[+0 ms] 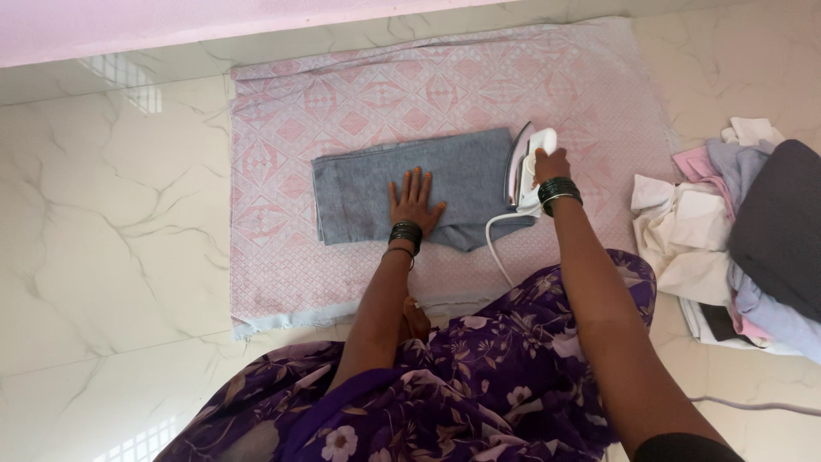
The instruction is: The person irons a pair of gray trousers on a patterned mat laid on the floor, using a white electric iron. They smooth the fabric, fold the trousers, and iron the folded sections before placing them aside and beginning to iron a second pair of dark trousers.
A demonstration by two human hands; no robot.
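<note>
Folded grey cloth (419, 184) spread on a pink patterned mat (342, 111) over the marble floor (111, 239). Left hand (414, 202) laid flat on it, fingers splayed, gripping nothing, likely pinning it smooth. Right hand (552, 164) wrapped around the handle of a white iron (526, 167) at the cloth's right edge, cord (496, 244) trailing near. Heap of clothes (735, 231) waiting far right.

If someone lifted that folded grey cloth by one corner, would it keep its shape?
Probably not. The grey cloth looks soft, so it would likely droop and unfold. It seems light, and the left hand pressing it flat suggests it might slide on the pink sheet.
</note>
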